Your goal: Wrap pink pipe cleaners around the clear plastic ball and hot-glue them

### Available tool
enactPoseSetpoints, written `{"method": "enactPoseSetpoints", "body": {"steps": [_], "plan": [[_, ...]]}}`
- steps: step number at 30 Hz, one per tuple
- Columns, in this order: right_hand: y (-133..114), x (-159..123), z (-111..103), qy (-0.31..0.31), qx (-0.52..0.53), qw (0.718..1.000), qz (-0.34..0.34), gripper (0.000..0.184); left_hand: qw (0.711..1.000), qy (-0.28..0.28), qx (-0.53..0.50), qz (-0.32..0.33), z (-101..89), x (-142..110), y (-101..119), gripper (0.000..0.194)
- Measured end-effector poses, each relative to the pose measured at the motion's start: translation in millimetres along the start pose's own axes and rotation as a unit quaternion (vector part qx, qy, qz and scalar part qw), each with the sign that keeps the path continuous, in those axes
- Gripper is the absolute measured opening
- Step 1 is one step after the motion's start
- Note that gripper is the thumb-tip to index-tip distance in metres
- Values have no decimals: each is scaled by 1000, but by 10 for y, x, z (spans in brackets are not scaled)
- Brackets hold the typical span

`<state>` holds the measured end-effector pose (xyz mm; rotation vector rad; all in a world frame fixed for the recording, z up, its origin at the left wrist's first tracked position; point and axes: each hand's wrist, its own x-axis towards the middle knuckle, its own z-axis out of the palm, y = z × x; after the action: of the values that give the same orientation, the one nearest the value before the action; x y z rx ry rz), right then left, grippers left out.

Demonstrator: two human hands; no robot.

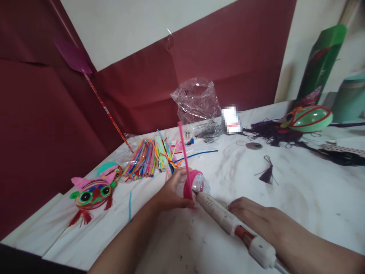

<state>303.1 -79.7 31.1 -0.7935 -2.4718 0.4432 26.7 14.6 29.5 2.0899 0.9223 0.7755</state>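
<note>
Head view: left hand (pixel 173 193) is gripping a clear plastic piece (pixel 202 184) with pink wrapping between thumb and fingers, above the middle of the worktop (pixel 225 171), and a long pink pipe cleaner (pixel 184 152) is sticking up there, leaning slightly left. Right hand (pixel 255 216) is curling round a white glue gun (pixel 218 213), grip partly hidden, nozzle pointing at the pink wrapping, contact unclear. Behind the left hand a multicolored pipe cleaner bundle (pixel 145 158) is lying, a pink-eared animal face (pixel 95 195) is resting farther left, and a dark tassel (pixel 267 173) is lying to the right.

Craft workspace, glue gun (pixel 221 215), pipe cleaners (pixel 144 160) (multicoloured)
</note>
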Motion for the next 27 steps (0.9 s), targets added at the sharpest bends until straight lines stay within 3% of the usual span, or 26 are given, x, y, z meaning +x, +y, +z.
{"method": "enactPoseSetpoints", "body": {"steps": [13, 20, 27], "plan": [[52, -29, 48, 9, 39, 999, 10, 19, 1000, 2, 21, -17, -2, -2, 14, 92], [-2, 8, -11, -36, 20, 999, 18, 20, 1000, -3, 14, -4, 4, 2, 17, 89], [-8, 29, -68, 20, 19, 999, 36, 20, 1000, -2, 19, 4, 6, 2, 30, 89]]}}
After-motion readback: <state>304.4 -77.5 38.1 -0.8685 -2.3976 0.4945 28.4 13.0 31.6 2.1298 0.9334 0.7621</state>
